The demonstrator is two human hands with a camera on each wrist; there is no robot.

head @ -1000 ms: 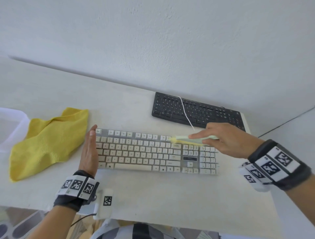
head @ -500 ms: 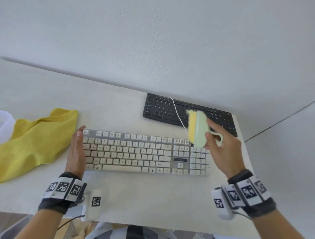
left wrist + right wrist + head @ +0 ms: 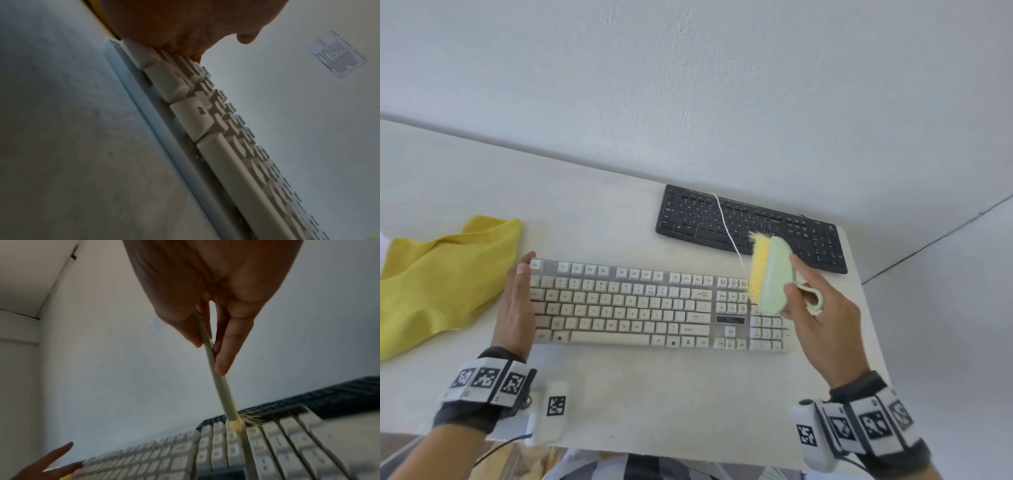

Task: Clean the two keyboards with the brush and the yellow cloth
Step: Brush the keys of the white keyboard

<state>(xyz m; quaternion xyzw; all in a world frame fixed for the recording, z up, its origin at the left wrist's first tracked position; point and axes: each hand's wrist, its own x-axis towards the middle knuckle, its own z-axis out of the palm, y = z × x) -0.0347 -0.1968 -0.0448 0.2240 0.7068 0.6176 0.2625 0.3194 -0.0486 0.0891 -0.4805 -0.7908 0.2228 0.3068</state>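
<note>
A white keyboard point(image 3: 654, 305) lies across the middle of the table, and its keys point(image 3: 195, 120) run along the left wrist view. My left hand point(image 3: 517, 301) lies flat with straight fingers against its left end. My right hand point(image 3: 815, 308) grips a pale green brush point(image 3: 774, 274) with yellow bristles, held upright over the keyboard's right end, bristles facing left. In the right wrist view the brush point(image 3: 218, 379) is pinched between thumb and fingers above the white keyboard point(image 3: 236, 454). A black keyboard point(image 3: 750, 226) lies behind. The yellow cloth point(image 3: 438, 277) is crumpled at the left.
A thin white cable point(image 3: 729, 229) runs from the white keyboard over the black one. The table's right edge point(image 3: 866, 308) is close to the keyboards. A white wall rises behind the table, with a small paper label point(image 3: 337, 55) stuck on it.
My right hand lifted the brush off the white keyboard's keys and turned it upright, then held it over the right end. The left hand stayed at the left end.
</note>
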